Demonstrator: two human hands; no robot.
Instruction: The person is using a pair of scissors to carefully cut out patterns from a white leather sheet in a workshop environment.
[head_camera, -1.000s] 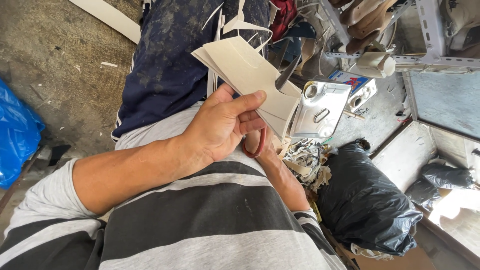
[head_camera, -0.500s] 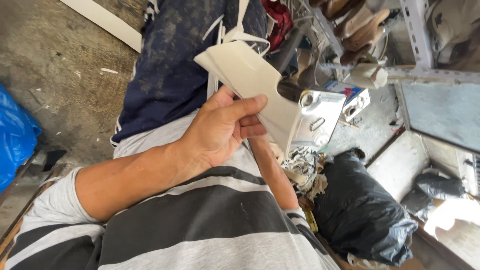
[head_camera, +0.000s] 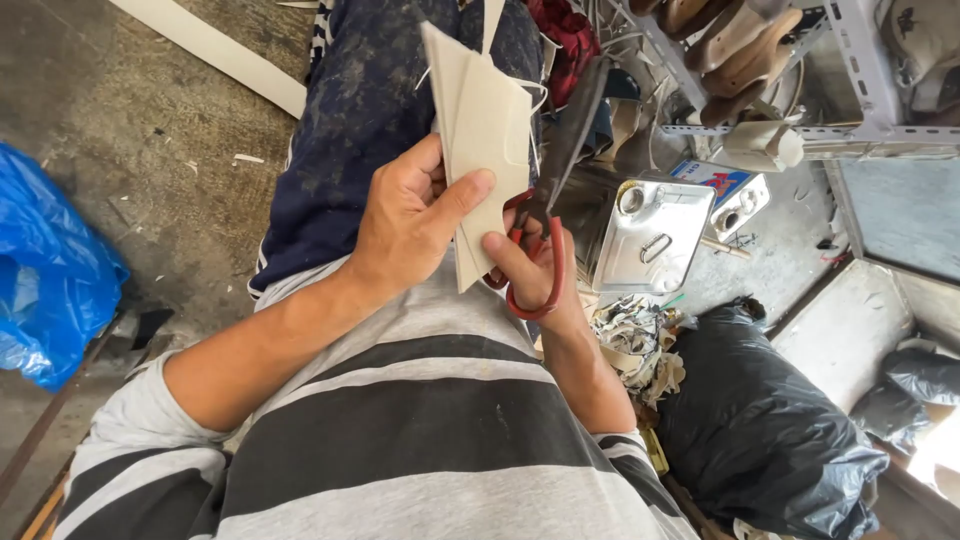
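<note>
Since a second ago, you turned the beige sheet upright toward twelve o'clock; left hand gripped it, right hand clenched the scissors.

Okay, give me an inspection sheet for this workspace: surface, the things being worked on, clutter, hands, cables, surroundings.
Surface: bare concrete floor, dusty; work is done over the lap.
Job's things: stack of beige sheets held upright; red-handled scissors beside it.
Clutter: heap of offcuts, black bag, metal can, pale strip on the floor.
Grippers: left hand pinches the sheets; right hand is in the scissor loops.
Cables: nothing seen.
Surroundings: blue bag at left, metal rack with shoe lasts at right.
</note>
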